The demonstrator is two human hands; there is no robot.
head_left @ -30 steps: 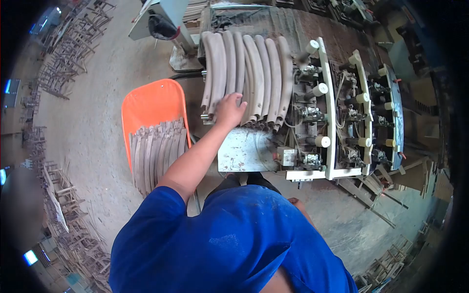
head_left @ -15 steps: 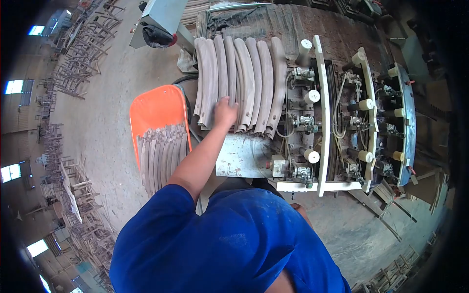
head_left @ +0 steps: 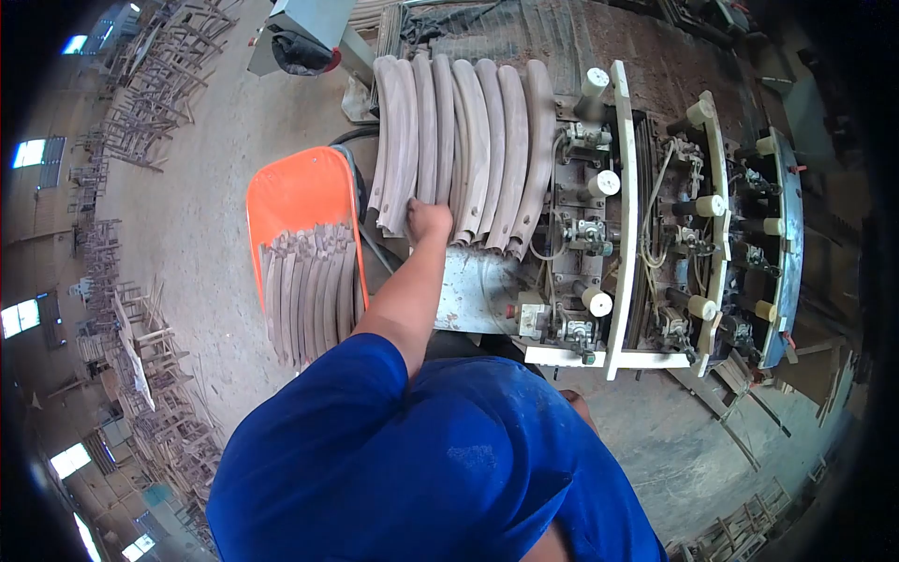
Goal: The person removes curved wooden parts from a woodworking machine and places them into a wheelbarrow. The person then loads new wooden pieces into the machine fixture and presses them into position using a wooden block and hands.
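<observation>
Curved wooden pieces (head_left: 473, 150) lie side by side in a row on the machine's table. At the near ends of the middle pieces, my left hand (head_left: 429, 220) is closed round the end of one piece, its fingertips partly hidden. Only a bit of my right hand (head_left: 578, 405) shows beside the blue shirt at my right side; its fingers are hidden. Left of the row, more curved pieces (head_left: 309, 290) lean in an orange tub-like holder (head_left: 304, 187).
To the right stands a machine with white-capped cylinders (head_left: 607, 184) and pale upright bars (head_left: 624, 225). A white metal plate (head_left: 473, 295) lies below the row. A grey box on a post (head_left: 309, 28) stands at the upper left; wooden frames are heaped farther left.
My left hand has moved from on top of the pieces to their near ends, and its fingers have closed. The camera view has shifted slightly. My right hand stays at my side.
</observation>
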